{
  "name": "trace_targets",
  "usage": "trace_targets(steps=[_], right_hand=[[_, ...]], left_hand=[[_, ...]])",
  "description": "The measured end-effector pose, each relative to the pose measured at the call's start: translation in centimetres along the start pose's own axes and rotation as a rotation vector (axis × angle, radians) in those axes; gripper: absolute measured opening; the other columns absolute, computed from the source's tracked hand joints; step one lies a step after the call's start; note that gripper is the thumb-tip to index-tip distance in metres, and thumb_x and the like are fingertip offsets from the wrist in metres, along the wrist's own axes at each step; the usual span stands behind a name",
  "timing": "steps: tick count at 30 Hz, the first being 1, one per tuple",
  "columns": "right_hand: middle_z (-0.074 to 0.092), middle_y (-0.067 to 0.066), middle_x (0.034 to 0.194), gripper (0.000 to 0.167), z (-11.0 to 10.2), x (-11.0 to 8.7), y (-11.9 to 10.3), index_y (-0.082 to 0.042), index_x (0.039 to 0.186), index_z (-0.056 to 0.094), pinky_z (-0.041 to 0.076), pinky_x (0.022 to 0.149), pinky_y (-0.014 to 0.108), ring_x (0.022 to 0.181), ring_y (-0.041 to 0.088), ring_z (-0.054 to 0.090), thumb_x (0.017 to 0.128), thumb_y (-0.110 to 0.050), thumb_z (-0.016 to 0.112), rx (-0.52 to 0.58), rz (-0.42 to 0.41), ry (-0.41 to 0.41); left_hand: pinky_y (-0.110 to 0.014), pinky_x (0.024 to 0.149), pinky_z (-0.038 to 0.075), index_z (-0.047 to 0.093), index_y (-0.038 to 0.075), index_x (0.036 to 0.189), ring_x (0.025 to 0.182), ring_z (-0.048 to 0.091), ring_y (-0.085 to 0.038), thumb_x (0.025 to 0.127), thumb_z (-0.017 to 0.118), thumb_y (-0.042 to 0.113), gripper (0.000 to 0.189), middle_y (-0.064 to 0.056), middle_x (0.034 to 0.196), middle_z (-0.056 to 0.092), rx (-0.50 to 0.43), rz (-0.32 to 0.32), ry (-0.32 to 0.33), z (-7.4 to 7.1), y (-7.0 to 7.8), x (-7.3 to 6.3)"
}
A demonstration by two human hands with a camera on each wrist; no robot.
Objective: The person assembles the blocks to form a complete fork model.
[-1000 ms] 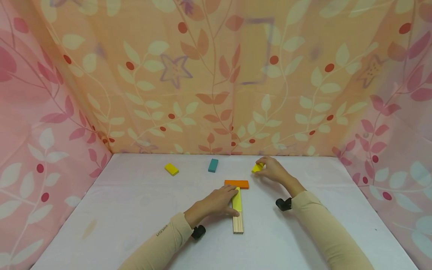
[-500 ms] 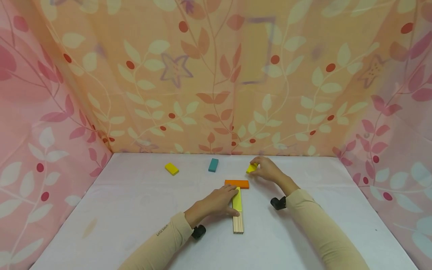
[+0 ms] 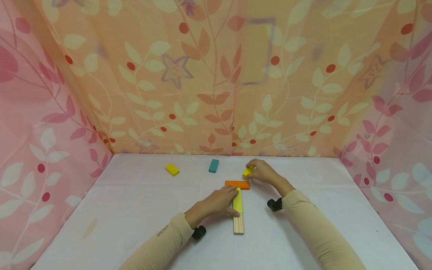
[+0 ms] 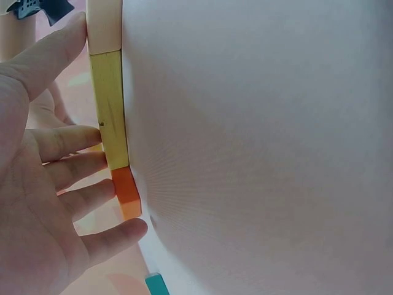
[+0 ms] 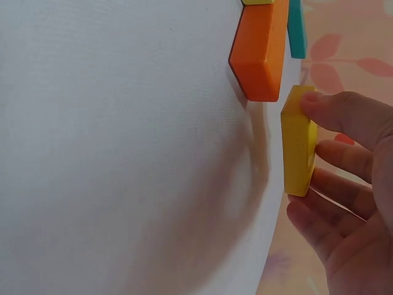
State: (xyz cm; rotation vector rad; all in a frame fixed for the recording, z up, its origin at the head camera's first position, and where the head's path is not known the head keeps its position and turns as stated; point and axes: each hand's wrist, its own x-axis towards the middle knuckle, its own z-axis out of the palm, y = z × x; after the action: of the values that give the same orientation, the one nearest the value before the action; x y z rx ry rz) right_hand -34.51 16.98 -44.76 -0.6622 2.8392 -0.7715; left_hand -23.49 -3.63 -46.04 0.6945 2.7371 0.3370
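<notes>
In the head view, a plain wooden block [image 3: 238, 226], a light yellow block [image 3: 238, 202] and an orange block [image 3: 237, 185] lie together; the orange one sits crosswise at the far end. My left hand [image 3: 216, 203] rests along this row's left side. Its thumb and straight fingertips touch the blocks, as the left wrist view shows. Beyond the orange block, my right hand [image 3: 266, 174] pinches a yellow block [image 5: 296, 144] between thumb and fingers. A small gap separates that block from the orange one. Whether it touches the table, I cannot tell.
A teal block [image 3: 213, 166] lies near the back edge of the white-covered table [image 3: 111, 210]. Farther left is another yellow block [image 3: 172, 169]. Patterned curtains [image 3: 216, 82] enclose the back and both sides.
My right hand has carried the yellow block leftward and slightly nearer, toward the orange block. The left hand and the row of blocks have stayed put.
</notes>
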Motion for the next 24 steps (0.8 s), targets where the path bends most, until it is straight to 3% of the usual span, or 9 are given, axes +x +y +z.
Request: trace_targets(steps=[24], right_hand=[[0.068, 0.014, 0.116, 0.04, 0.93, 0.26, -0.04, 0.0, 0.114, 0.068, 0.051, 0.099, 0.044, 0.099, 0.025, 0.059, 0.082, -0.022, 0.078, -0.004, 0.035, -0.056]], left_hand=[[-0.045, 0.112, 0.04, 0.045, 0.015, 0.146, 0.142, 0.037, -0.022, 0.078, 0.073, 0.057, 0.084, -0.002, 0.154, 0.042, 0.021, 0.016, 0.001, -0.1, -0.02, 0.12]])
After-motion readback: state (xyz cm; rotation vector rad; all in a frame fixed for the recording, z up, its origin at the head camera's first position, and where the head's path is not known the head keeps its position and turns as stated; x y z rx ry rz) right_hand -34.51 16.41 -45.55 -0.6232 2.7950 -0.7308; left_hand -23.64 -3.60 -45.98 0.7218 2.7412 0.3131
